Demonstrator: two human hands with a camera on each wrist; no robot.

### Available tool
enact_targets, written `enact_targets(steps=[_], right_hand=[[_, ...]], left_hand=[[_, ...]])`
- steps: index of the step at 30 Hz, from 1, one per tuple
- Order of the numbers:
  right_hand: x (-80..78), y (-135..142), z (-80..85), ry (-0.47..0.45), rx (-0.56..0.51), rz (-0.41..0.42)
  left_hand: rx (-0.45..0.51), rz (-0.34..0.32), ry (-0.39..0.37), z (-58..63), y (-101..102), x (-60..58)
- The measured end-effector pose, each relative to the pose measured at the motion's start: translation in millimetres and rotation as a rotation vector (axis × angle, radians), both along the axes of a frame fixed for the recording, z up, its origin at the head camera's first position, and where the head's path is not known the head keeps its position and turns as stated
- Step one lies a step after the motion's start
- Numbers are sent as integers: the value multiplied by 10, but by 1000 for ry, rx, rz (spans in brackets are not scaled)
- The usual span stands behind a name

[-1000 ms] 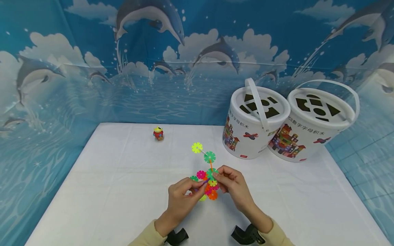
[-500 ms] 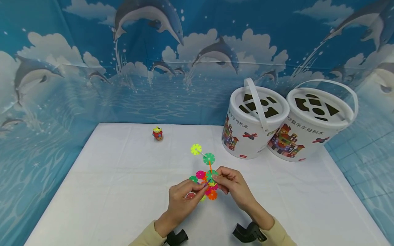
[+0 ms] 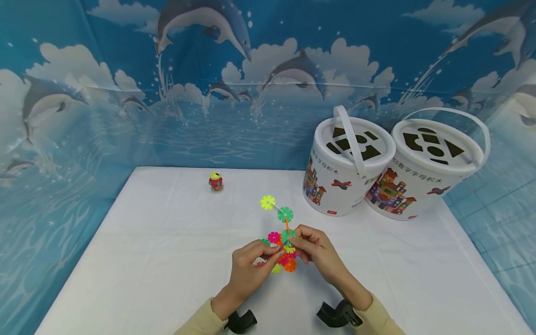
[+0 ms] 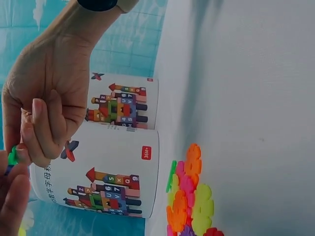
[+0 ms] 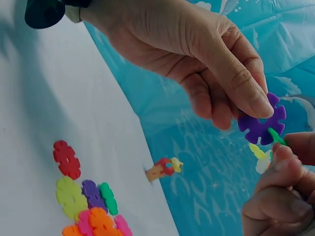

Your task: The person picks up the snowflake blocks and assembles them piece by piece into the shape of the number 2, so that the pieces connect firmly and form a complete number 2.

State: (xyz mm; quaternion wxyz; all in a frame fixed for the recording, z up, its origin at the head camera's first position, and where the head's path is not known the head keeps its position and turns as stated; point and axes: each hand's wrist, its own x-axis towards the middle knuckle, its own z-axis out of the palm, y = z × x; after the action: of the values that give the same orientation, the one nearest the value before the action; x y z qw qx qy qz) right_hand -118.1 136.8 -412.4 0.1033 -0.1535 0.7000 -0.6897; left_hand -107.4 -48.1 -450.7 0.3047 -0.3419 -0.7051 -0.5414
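My left hand [image 3: 251, 265] pinches a purple notched disc [image 5: 268, 123] between thumb and fingers. Facing it, my right hand [image 3: 316, 251] pinches a green notched disc [image 3: 288, 236], the end piece of a chain. That chain runs up through an edge-on orange disc [image 3: 287, 225] and another green disc [image 3: 285, 214] to a pale edge-on piece and a yellow disc [image 3: 268, 202]. In the right wrist view, the green disc's edge meets a notch of the purple one; how deep it sits cannot be told. Fingertips partly cover both discs.
Beneath the hands lies a pile of loose discs, among them an orange one [image 3: 290, 265] and a red one [image 5: 66, 160]. A small toy figure [image 3: 216, 182] stands at the back. Two lidded white buckets [image 3: 335, 186] stand back right, before a dolphin-print backdrop [image 3: 251, 135].
Both hands stay close together over the pile. The purple disc tilts slightly against the green one, and my left hand has shifted a little to the right.
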Motion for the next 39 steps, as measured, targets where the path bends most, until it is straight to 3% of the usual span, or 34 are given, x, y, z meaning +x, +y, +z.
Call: enact_targets(steps=[6,13,16,22,25,28,39], right_hand=[[-11,3,-64,-38,54,-31],[-60,6,-56,7,141,-119],[-88,29,-21,-9,132,-145],[-124,95,47,-95,52,-118],[-129,132,55,-111,3,-99],[-130,158,52,-110,-26,-81],[-105,196,86,-112,-102,-14]], left_hand=[[-15,-1,-60,-51,7,-34],[-96,-3,-166,-99,-17,-37],[-177,16,-267,-126,-62,-46],[-450,135,-489,-266,-226,-48],[-484,115,-586,-360,-300,-50],[-475,76,-636,-425,-349,-63],[-536,-21,-693,-399,-417,-123]])
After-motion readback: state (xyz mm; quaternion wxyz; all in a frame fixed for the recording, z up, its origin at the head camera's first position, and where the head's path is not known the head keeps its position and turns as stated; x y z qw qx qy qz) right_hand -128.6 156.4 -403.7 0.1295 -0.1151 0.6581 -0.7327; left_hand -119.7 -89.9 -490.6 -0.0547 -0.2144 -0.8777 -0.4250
